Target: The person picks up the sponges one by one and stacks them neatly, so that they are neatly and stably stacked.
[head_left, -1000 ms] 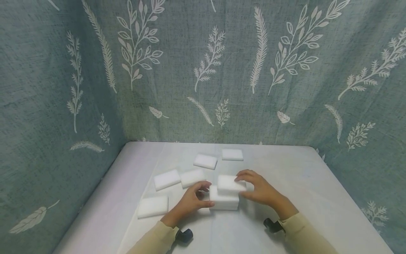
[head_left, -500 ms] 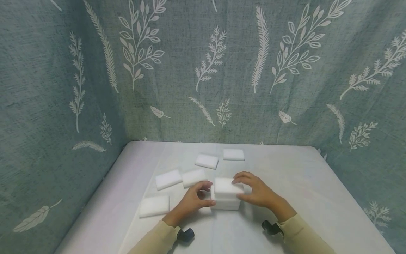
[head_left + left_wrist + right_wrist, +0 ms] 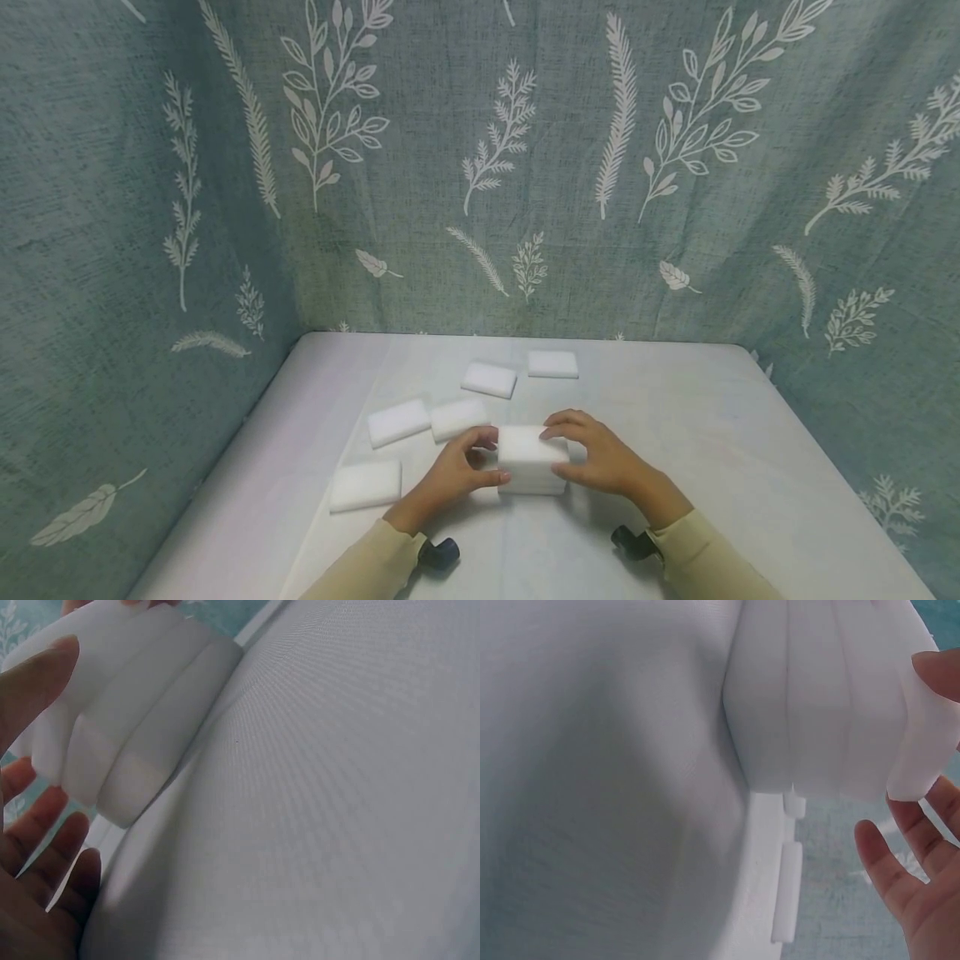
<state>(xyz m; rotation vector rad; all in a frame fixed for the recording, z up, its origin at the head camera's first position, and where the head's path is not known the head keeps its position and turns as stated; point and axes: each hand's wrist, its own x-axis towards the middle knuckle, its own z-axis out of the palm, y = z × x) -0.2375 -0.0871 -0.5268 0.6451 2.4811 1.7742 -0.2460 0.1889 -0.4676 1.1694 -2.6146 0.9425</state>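
Note:
Several white foam sponges form a neat stack (image 3: 531, 482) in front of me, their layers showing edge-on in both wrist views. My right hand (image 3: 603, 454) holds the top sponge (image 3: 520, 439) at its right end, thumb at the front and fingers at the back. That sponge lies over the ones beneath, its edge slightly out of line in the right wrist view. My left hand (image 3: 459, 468) grips the stack's left end, with the thumb (image 3: 45, 679) against its near side and the fingertips at the far side.
Loose white sponges lie flat on the white table (image 3: 675, 392): one at the near left (image 3: 365, 485), a pair beyond it, including a tilted sponge (image 3: 398, 422), and two farther back, such as the rearmost sponge (image 3: 552, 364). A patterned green curtain (image 3: 480, 167) surrounds the table.
My right hand has moved the top sponge leftward and slightly toward me, from an offset position to lining up over the stack. The left hand has stayed at the stack's left end.

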